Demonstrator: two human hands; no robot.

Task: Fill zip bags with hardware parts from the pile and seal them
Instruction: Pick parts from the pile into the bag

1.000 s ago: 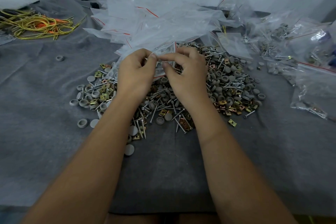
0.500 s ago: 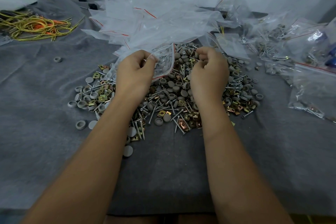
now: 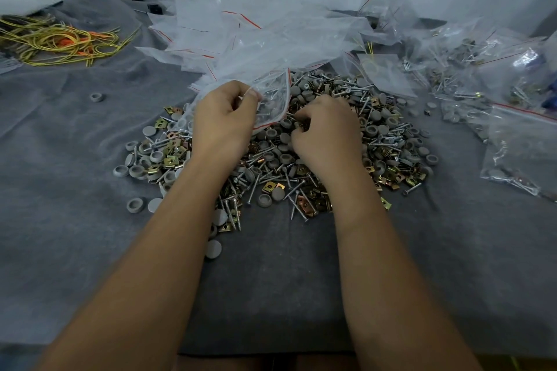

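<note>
A grey cloth-covered table (image 3: 75, 220) fills the view from above, with a tangle of yellow cord (image 3: 60, 42) lying near its far left corner. Left of centre, the left hand (image 3: 224, 120) pinches the rim of a small clear zip bag (image 3: 272, 102), thumb and curled fingers clamped on the plastic, with some screws already showing inside. Just to its right, the right hand (image 3: 327, 132) rests on the pile of hardware parts (image 3: 286, 159) mid-table, fingers curled down into the screws, grey caps and brass clips; whether they hold anything cannot be told. To do this step well, the bag's mouth likely needs to stay open and close by, so parts drop in cleanly. Empty bags (image 3: 256, 36) heap along the far edge, and filled bags (image 3: 512, 135) lie at the right edge.
</note>
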